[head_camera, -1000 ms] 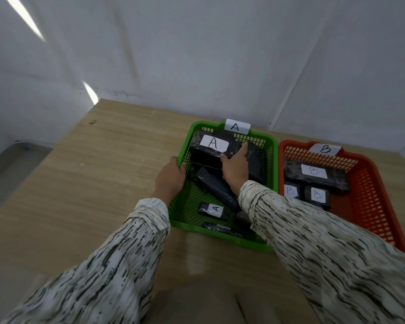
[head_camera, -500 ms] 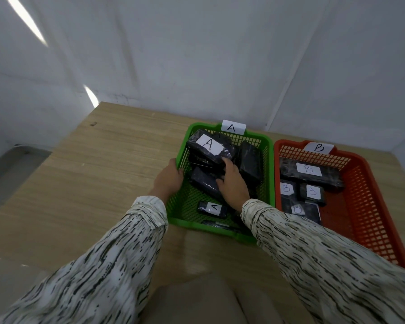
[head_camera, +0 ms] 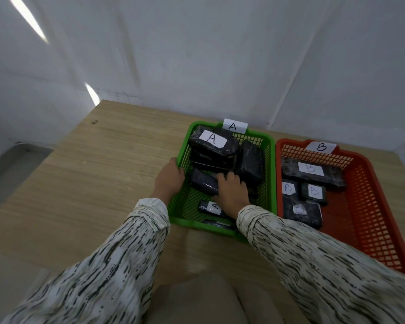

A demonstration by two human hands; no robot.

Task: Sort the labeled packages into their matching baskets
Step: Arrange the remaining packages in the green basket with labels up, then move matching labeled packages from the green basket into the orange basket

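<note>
On the wooden table stands a green basket (head_camera: 269,160) tagged A (head_camera: 234,125), with a red basket (head_camera: 384,206) tagged B (head_camera: 320,146) to its right. Stacked at the back of the green one is a large black package labeled A (head_camera: 213,142); a black package (head_camera: 250,162) stands beside it and a small A package (head_camera: 209,206) lies near the front. My left hand (head_camera: 170,180) grips the green basket's left rim. Inside it, my right hand (head_camera: 232,192) holds the end of a black package (head_camera: 202,182) whose label is hidden. Several B packages (head_camera: 311,170) lie in the red basket.
The two baskets stand close to the white wall at the table's far right. Bare tabletop (head_camera: 103,171) stretches to the left, ending at an edge with grey floor (head_camera: 14,164) beyond. My sleeves cover the table's near part.
My right hand has drawn back from the large A package at the rear of the basket to the lower black package. My left hand has stayed on the rim.
</note>
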